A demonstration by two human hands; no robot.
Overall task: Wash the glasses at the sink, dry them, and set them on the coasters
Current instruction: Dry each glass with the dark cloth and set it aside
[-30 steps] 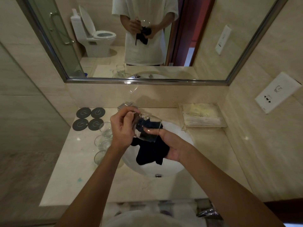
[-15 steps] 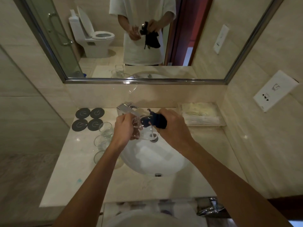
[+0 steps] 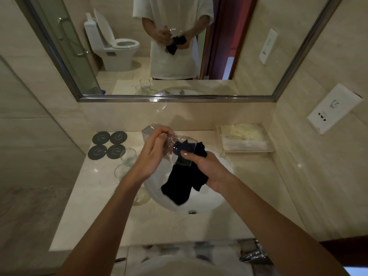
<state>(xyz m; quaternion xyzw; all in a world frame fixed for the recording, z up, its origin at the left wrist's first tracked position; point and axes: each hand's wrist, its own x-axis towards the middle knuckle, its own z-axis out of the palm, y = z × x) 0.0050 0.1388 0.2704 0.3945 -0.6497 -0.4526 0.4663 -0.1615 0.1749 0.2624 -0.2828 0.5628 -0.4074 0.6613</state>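
Below the wide mirror [image 3: 179, 46] with its metal frame I see a pale marble counter [image 3: 95, 206] that carries a white round sink [image 3: 215, 198], and beige stone tiles cover the walls on every side. From the head camera, four dark round coasters [image 3: 109, 144] lie in a square at the back left corner of the counter, nothing on them. Just beside them, toward the sink, stand other clear glasses [image 3: 127, 158], partly hidden behind my left forearm, so I cannot count them surely. At the back right a clear tray [image 3: 246, 141] holds pale folded packets, and a white socket plate [image 3: 334, 108] is on the right wall. The chrome faucet [image 3: 148, 130] shows only a little behind my left hand [image 3: 154, 152]. This hand grips one clear glass [image 3: 182, 149] around its base end, fingers curled close on it, and the glass lies tilted on its side above the sink. My right hand [image 3: 207, 169] holds a dark cloth [image 3: 183, 184]; the thumb presses on the rim side of the glass, part of the cloth is pushed inside the glass, and the rest hangs down over the basin. The mirror gives back a toilet and a person in a white shirt.
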